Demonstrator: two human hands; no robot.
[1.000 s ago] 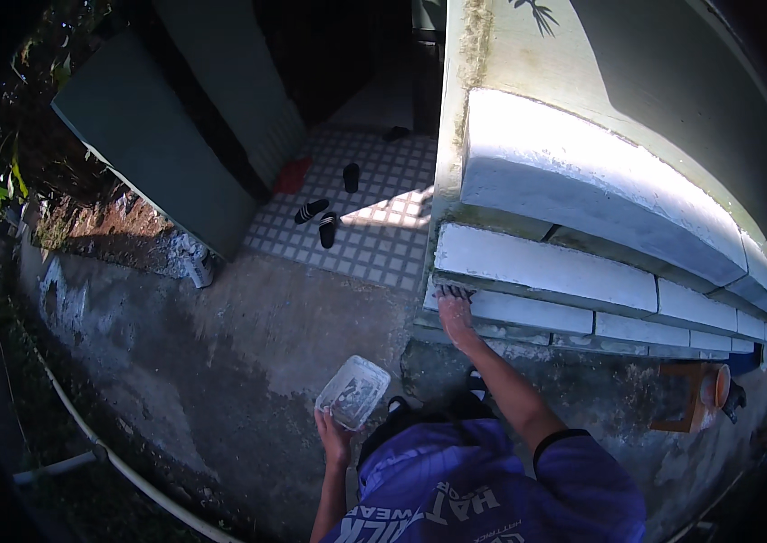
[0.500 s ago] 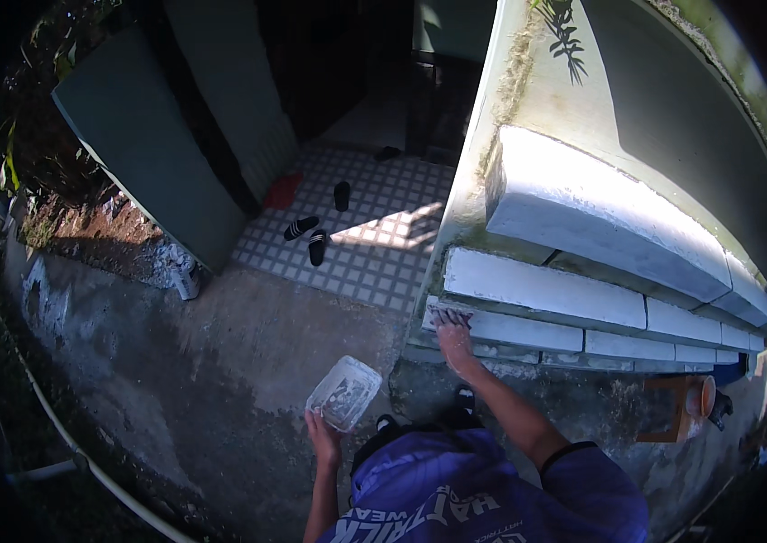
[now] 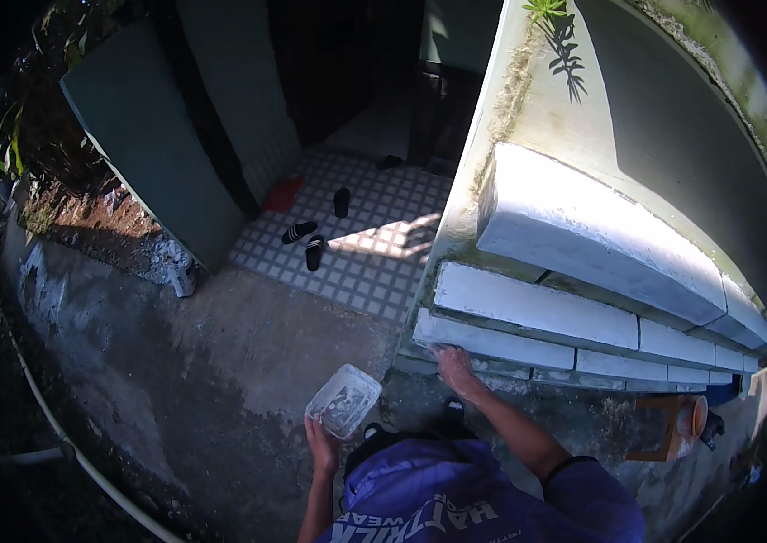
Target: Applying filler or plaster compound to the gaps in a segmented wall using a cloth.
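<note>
My left hand (image 3: 322, 441) grips the near left side of a rectangular, whitish see-through plastic tub (image 3: 347, 399). The tub is tilted, and white residue coats its inside. To the right, my right hand (image 3: 454, 366) touches the lower edge of a white-coated block (image 3: 494, 340), close to its left end. Its fingers reach toward the left with whitish smears on them, and I see nothing held in them; the fingertips are partly hidden. Just above that block runs another long white block (image 3: 537, 303), with a thicker white ledge (image 3: 605, 235) higher on the wall.
Black sandals (image 3: 314, 253) and a red cloth-like thing (image 3: 285, 194) lie on the checkered tile floor (image 3: 365, 286). A wooden stool-like frame (image 3: 653, 429) with an orange container (image 3: 693, 416) stands at right. A pale pipe (image 3: 98, 475) curves along the lower left.
My right hand has slid down from the block's front face to its lower edge, its fingers less spread in view. My left hand still holds the tub in much the same place.
</note>
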